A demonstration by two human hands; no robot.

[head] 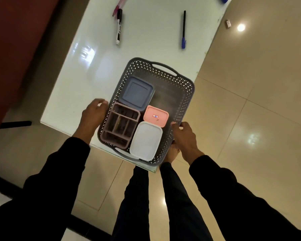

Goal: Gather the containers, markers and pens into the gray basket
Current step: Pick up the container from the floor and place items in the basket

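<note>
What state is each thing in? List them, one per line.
Gray perforated plastic basket: on table, gripped at both sides.
Blue-lidded square container: lidded, in basket.
Pink-lidded small container: lidded, in basket.
White-lidded container: lidded, in basket.
Mauve divided tray: lidless, in basket.
White marker: capped, on table.
Blue-capped black pen: capped, on table.
Left hand: gripping basket.
Right hand: gripping basket.

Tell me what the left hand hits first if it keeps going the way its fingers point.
Likely nothing: the left hand points past the gray perforated plastic basket over bare glossy white table; depth unclear.
</note>
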